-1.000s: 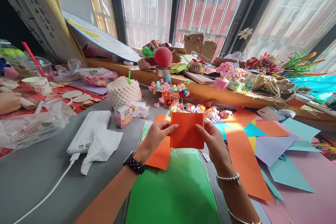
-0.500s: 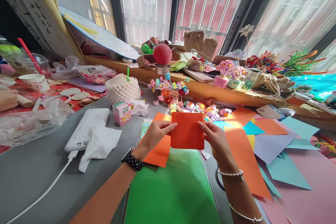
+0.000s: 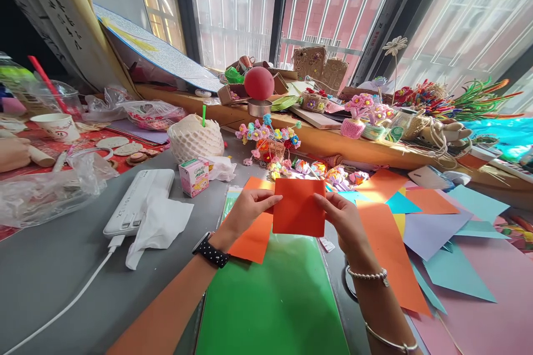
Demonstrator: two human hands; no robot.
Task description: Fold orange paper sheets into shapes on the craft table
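A square of orange paper (image 3: 298, 208) is held up between my two hands, above a green sheet (image 3: 270, 299) on the table. My left hand (image 3: 252, 211) pinches its left edge between thumb and fingers. At the right edge, my right hand (image 3: 339, 212) grips it the same way. Behind my left hand lies another orange sheet (image 3: 254, 241), partly covered by the hand. To the right of my right hand spread loose coloured papers, among them a long orange strip (image 3: 389, 260) and a lilac sheet (image 3: 433, 233).
A white power bank (image 3: 141, 199) with a cable and tissue lies at left, near a small pink box (image 3: 194, 176) and a coconut (image 3: 195, 141) in foam net. A flower basket (image 3: 270, 147) stands behind the paper. Another person's hand (image 3: 14, 155) is at far left.
Both hands keep their hold on the orange paper, which has barely moved. The whole view has shifted very slightly.
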